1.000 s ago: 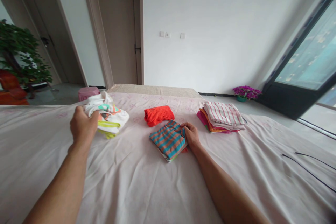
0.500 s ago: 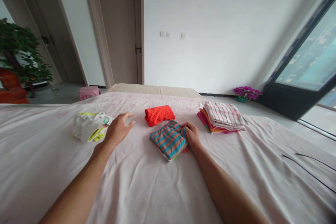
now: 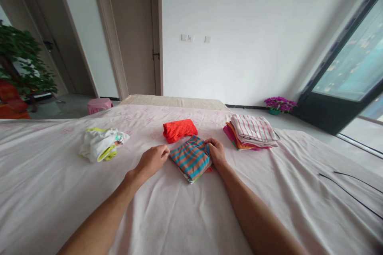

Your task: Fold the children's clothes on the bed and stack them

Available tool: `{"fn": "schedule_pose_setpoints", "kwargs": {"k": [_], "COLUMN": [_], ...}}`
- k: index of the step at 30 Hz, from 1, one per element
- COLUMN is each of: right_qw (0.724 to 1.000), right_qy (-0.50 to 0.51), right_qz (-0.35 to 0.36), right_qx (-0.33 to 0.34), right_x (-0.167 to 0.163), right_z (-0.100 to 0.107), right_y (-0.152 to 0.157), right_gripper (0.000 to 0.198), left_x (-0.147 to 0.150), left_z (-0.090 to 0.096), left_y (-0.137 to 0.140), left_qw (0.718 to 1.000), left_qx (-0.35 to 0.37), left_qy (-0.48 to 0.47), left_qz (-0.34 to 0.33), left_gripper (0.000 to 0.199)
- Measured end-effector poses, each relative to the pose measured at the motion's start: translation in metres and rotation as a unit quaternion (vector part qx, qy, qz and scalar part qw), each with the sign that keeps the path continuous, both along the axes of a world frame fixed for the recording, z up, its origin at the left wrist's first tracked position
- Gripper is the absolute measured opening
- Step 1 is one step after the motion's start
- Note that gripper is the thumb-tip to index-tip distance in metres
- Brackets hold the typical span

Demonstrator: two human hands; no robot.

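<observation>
A folded blue-and-brown striped garment (image 3: 191, 158) lies near the middle of the bed, on top of other folded cloth whose edges peek out below. My right hand (image 3: 216, 152) pinches its upper right edge. At its left corner, my left hand (image 3: 154, 160) has its fingers closed, pinching that corner. Just behind the striped garment sits a bundled red garment (image 3: 180, 130). Off to the left is a crumpled white garment (image 3: 100, 143) with yellow-green trim. A stack of folded clothes (image 3: 254, 129), topped by a white one with red stripes, stands to the right.
A pale pink sheet (image 3: 179, 219) covers the bed, with wrinkles running toward me. Two thin black cords (image 3: 344, 190) lie at the right. Beyond the bed are a pink stool (image 3: 99, 105), a pot of purple flowers (image 3: 280, 104) and a leafy plant (image 3: 25, 59).
My left hand has moved right from beside the white garment to the striped garment's left corner, and its fingers have closed. My right hand stays on the striped garment.
</observation>
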State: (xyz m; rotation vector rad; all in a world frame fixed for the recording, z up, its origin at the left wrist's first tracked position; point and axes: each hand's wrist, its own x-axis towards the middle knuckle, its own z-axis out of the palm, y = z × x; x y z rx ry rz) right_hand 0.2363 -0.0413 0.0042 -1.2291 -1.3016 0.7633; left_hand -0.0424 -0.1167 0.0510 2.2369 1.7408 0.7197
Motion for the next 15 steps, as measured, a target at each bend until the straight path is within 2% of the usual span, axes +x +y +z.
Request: {"fn": "schedule_pose_setpoints", "kwargs": {"k": [4,6,10,15], "right_qw": [1.000,1.000,1.000,1.000], "right_qy": [0.002,0.001,0.002,0.009], "right_qz": [0.002,0.001,0.000,0.002], "right_qx": [-0.006,-0.008,-0.010,-0.008], "right_x": [-0.001,-0.001,-0.001,-0.002], "right_z": [0.000,-0.001,-0.002,0.000], "right_y": [0.001,0.001,0.001,0.000], "right_gripper": [0.025,0.025,0.025,0.024], "left_x": [-0.006,-0.004,0.008,0.019], "left_z": [0.000,-0.002,-0.010,-0.021], "left_y": [0.004,0.003,-0.003,-0.005], "left_qw": [0.999,0.998,0.995,0.997], "left_qx": [-0.002,-0.001,0.013,0.035], "left_qy": [-0.041,-0.061,-0.056,-0.056], "left_qz": [0.016,-0.017,-0.085,-0.040], "left_gripper": [0.015,0.016,0.033,0.024]}}
